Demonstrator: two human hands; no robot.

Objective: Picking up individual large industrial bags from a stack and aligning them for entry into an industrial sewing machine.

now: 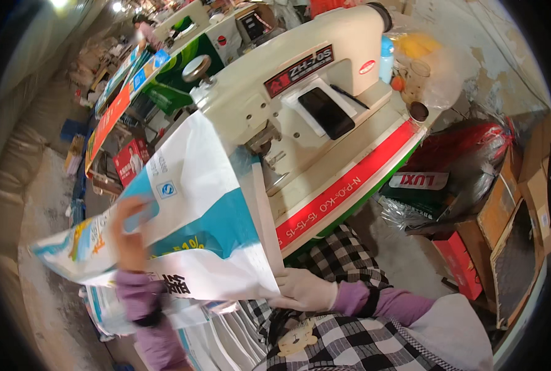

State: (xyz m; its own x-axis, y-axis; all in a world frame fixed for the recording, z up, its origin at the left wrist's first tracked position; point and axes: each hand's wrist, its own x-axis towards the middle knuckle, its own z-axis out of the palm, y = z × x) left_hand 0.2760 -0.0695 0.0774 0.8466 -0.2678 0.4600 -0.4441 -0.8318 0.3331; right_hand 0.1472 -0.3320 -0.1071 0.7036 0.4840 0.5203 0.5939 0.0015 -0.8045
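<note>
A large white and teal printed sack [210, 164] stretches from the sewing machine [244, 105] down to the lower left. Its right edge runs beside a narrow pale strip [264, 213] that leads up toward the machine's needle area. My right hand [306, 289], in a pale glove, is closed on the sack's lower right corner near my lap. Over the sack's left part is my left hand [132, 238], smeared by motion. Whether its fingers grip the sack cannot be made out. The sack hides part of the machine bed.
A black phone [327, 112] and a pen [349, 97] lie on the machine bed. More sacks [219, 340] are stacked beside my lap. Cardboard boxes [504, 247] and a plastic-wrapped bundle [436, 179] stand at right. Another person [146, 32] is at the far left.
</note>
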